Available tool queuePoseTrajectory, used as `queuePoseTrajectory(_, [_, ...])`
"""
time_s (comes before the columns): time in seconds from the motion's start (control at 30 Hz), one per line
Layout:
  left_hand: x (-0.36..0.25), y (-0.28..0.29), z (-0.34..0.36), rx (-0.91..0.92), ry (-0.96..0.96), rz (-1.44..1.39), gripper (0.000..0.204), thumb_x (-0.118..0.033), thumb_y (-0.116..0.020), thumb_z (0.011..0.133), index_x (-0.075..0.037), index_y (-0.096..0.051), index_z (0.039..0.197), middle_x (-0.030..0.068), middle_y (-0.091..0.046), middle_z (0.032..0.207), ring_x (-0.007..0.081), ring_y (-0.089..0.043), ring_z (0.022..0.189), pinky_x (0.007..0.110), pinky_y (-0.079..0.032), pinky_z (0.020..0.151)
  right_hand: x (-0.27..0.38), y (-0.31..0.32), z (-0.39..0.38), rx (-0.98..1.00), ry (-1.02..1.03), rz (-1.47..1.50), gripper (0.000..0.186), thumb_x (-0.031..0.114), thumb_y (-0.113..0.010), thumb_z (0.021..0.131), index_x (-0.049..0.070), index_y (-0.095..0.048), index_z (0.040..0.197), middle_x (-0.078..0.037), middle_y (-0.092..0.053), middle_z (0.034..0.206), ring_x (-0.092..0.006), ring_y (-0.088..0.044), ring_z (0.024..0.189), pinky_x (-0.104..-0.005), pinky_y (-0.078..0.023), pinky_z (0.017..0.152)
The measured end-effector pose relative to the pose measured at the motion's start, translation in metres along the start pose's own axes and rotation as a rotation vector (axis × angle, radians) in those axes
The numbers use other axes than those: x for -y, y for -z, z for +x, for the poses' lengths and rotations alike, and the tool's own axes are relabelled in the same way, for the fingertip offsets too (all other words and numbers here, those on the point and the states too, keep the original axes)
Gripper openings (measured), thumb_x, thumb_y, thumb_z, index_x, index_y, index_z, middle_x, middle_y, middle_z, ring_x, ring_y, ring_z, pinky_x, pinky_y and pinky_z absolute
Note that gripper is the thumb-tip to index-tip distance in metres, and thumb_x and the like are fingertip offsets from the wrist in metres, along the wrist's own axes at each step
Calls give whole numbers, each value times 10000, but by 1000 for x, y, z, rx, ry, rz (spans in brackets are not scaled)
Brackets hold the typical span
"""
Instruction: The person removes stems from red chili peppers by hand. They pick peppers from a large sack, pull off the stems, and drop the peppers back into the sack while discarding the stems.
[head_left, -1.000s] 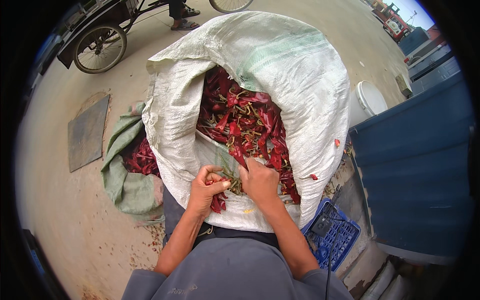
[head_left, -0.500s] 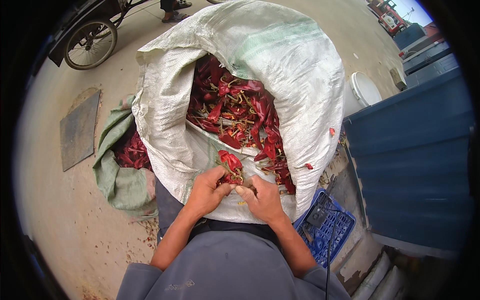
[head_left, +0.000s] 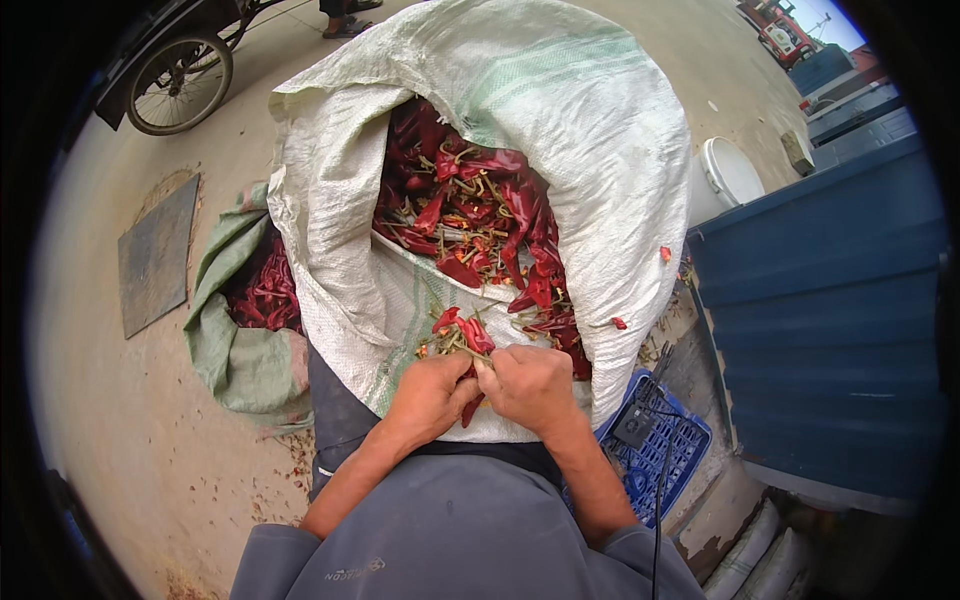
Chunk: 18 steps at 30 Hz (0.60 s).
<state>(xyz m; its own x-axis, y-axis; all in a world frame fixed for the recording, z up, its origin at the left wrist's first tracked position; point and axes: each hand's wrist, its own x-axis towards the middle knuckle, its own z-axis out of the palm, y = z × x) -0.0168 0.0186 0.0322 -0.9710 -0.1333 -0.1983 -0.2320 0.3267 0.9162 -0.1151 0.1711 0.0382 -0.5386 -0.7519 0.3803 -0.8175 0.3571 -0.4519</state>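
Close together over the near fold of a white woven sack, both my hands are closed on dried red chili peppers. My left hand is wrapped round the small bunch, whose stems and red pods stick out past the fingers. Fingertips of my right hand pinch the bunch where the two hands meet; exactly which pod or stem they grip is hidden. A red pod tip hangs below, between the hands. Inside the sack's opening lies a heap of red chilies mixed with pale stems.
A green sack of more chilies stands at left, near a flat dark plate. At right are a blue plastic crate holding a black device, a white bucket and a blue metal panel. A cart wheel and a person's foot show far left.
Both hands have turned knuckles-up, the right rolling over the bunch. The held chilies have shifted, with more stems showing left and a pod now hanging below the hands.
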Motion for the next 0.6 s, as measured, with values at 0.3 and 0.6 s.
queuePoseTrajectory(0.3, [6, -4, -3, -28, -126, -298, 146, -160, -663, 935, -14, -654, 948, 64, -614, 717, 167, -578, 610, 311, -454, 574, 10, -22, -17, -28, -1046, 1452, 347, 275, -503, 1027, 67, -589, 764, 28, -487, 597, -70, -418, 473, -275, -313, 414])
queuePoseTrajectory(0.6, [10, 0, -10, 36, 115, -686, 146, -117, -679, 934, -20, -618, 1025, -3, -608, 885, 51, -563, 781, 232, -480, 705, 3, -17, -8, -81, -839, 1033, 413, 351, -512, 1014, 32, -574, 758, -9, -514, 600, -103, -455, 513, -291, -337, 473])
